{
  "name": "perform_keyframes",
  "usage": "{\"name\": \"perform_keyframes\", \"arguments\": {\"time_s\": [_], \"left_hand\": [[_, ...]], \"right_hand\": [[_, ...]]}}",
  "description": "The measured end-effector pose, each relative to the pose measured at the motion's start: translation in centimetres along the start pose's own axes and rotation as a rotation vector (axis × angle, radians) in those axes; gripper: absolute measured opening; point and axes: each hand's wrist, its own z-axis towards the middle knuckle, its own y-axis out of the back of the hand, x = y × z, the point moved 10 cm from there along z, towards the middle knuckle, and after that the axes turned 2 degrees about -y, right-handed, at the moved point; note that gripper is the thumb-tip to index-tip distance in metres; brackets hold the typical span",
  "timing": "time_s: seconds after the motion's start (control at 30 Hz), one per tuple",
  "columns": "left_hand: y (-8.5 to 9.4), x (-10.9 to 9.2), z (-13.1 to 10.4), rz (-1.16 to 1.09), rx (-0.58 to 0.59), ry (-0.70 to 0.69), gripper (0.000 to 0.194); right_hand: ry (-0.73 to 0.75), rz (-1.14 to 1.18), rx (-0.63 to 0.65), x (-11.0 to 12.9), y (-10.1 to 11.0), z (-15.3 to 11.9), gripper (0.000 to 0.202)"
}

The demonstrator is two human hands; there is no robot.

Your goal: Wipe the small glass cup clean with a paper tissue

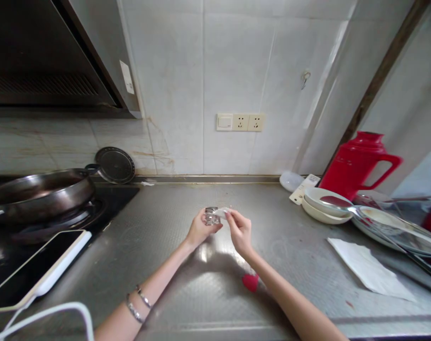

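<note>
Centrally, a small, see-through, glass-like piece (211, 218), blocky and glinting with dark and bright patches, sits above the metal bench (154, 227), its exact shape too small to tell. The left hand (197, 232) is clamped on it; the right hand (241, 231) pinches a folded white tissue (221, 212) against its side. Near the right forearm lies a red object (250, 282), partly hidden; farther right, a white paper sheet (369, 270).
</note>
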Motion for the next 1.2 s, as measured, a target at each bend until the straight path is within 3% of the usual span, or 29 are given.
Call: {"name": "perform_keyframes", "arguments": {"time_s": [0.17, 0.47, 0.63, 0.97, 1.1, 1.2], "left_hand": [[0.2, 0.3, -0.4, 0.154, -0.024, -0.036, 0.061], [-1.3, 0.7, -1.0, 0.287, 0.063, -0.090, 0.065], [-1.4, 0.3, -1.2, 0.364, 0.066, -0.111, 0.059], [-1.6, -1.6, -1.3, 0.468, 0.045, -0.157, 0.049], [-0.6, -1.3, -1.0, 0.484, -0.015, -0.110, 0.063], [-0.1, -1.3, -0.7, 0.470, -0.029, -0.117, 0.062]], "right_hand": [[0.000, -0.066, -0.037, -0.8, 0.7, 1.4, 0.026], [0.342, -0.180, 0.367, 1.0, -3.1, 0.4, 0.027], [0.487, -0.201, 0.344, 2.7, -2.6, -0.3, 0.030], [0.568, -0.163, 0.394, 3.7, -2.9, -1.4, 0.035], [0.556, -0.099, 0.377, 4.2, -3.0, -1.7, 0.033], [0.460, -0.036, 0.340, 4.0, -3.0, -1.6, 0.029]]}}
